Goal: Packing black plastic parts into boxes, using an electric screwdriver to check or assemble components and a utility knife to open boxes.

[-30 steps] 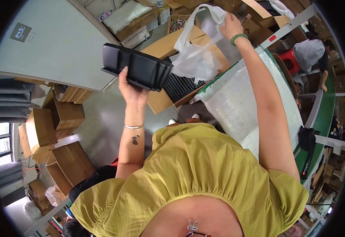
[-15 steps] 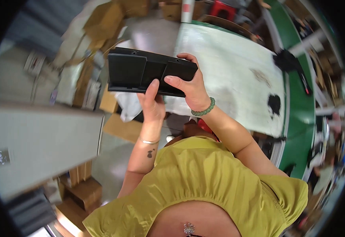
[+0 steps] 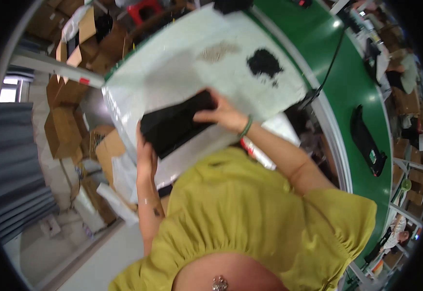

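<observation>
Between both hands I hold a long black plastic housing (image 3: 177,123), tilted, over the near part of a white-covered table (image 3: 158,77). My left hand (image 3: 146,153) grips its left end, with some fingers hidden behind it. My right hand (image 3: 223,114) clasps the other end, thumb lying across the upper face. Motion blur hides the housing's finer details. Farther off on the white cover lie a pile of small black pieces (image 3: 264,63) and a scatter of small beige pieces (image 3: 216,51).
Along the right runs a green conveyor belt (image 3: 337,97) carrying another long black part (image 3: 366,140). Cardboard boxes (image 3: 66,131) stand at the left, near a white post (image 3: 51,68). A red stool (image 3: 143,10) is at the far side, and a person (image 3: 398,237) appears at the lower right.
My view has swung to the right, toward the table and conveyor. The housing has come over the white table and tilted, its right end now higher. Both hands still hold it.
</observation>
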The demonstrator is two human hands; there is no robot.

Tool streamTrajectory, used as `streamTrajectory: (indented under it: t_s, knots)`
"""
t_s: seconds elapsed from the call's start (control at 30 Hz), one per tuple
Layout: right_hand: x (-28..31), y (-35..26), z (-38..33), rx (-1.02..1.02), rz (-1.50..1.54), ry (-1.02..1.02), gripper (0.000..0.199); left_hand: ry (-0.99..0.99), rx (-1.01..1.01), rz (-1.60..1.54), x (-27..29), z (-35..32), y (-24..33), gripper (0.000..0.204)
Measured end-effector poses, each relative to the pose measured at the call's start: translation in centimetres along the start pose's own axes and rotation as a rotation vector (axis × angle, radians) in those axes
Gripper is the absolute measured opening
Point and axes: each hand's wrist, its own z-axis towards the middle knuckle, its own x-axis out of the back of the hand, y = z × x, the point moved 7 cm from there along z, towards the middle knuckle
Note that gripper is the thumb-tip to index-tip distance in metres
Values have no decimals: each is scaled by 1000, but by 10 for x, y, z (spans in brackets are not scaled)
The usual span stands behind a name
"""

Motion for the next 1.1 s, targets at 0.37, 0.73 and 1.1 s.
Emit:
streamTrajectory:
  t_s: [0.37,0.73,1.1]
  knots:
    - [63,27,-42,-197,-26,-40,76,-103,424,109,-72,-1,-62,93]
    - [93,61,-80,-388,-103,-9,109,-275,668,192,-94,37,-97,65]
    - [339,-62,101,-102,62,575,78,-301,618,-7,-261,294,-89,38]
